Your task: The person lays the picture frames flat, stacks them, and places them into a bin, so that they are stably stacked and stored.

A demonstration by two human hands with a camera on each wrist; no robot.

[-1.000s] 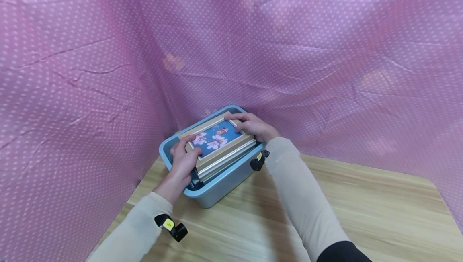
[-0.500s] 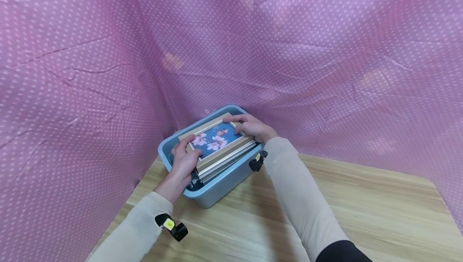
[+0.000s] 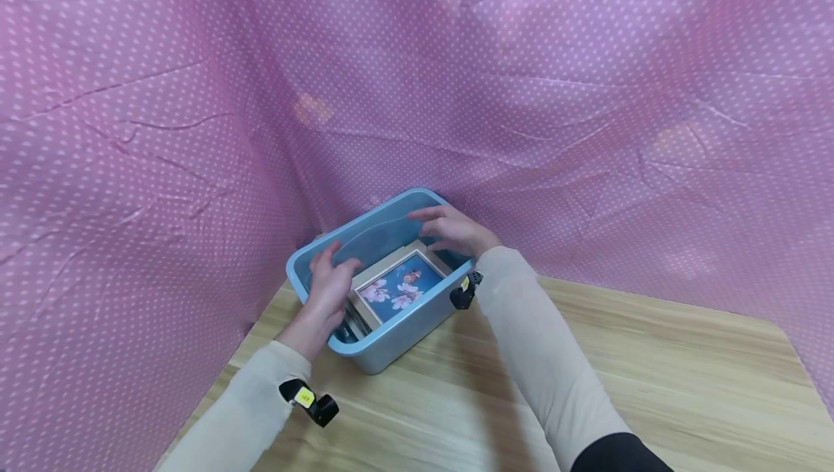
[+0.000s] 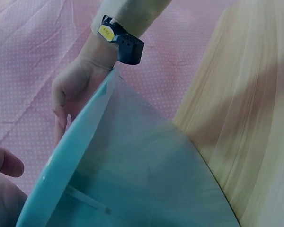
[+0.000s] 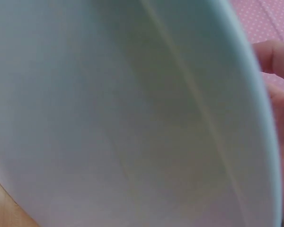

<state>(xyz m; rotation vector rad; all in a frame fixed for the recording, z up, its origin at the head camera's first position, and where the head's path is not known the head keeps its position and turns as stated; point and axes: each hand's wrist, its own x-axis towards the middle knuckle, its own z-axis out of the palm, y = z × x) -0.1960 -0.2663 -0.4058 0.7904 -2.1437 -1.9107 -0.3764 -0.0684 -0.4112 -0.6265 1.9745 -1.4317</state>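
Observation:
A picture frame (image 3: 400, 289) showing pink blossoms on blue lies inside the blue plastic bin (image 3: 407, 331), face up, low between the walls. Part of something silver-edged (image 3: 357, 321) shows beside its near-left corner. My left hand (image 3: 329, 287) hovers over the bin's left end, fingers spread and holding nothing. Over the right end is my right hand (image 3: 456, 232), fingers extended and apart from the frame. In the left wrist view my right hand (image 4: 80, 85) shows beyond the bin wall (image 4: 142, 161). Only part of my right hand (image 5: 281, 90) shows behind the rim in the right wrist view.
The bin stands on a wood-grain table (image 3: 651, 371), near its far-left corner. Pink dotted cloth (image 3: 495, 95) hangs close behind and to the left. Small black cameras are strapped to both wrists, the right one (image 3: 465, 291) beside the bin's outer wall.
The picture frame has left both hands and dropped from rim height down into the bin. My fingers have loosened and spread; both hands remain over the bin's ends.

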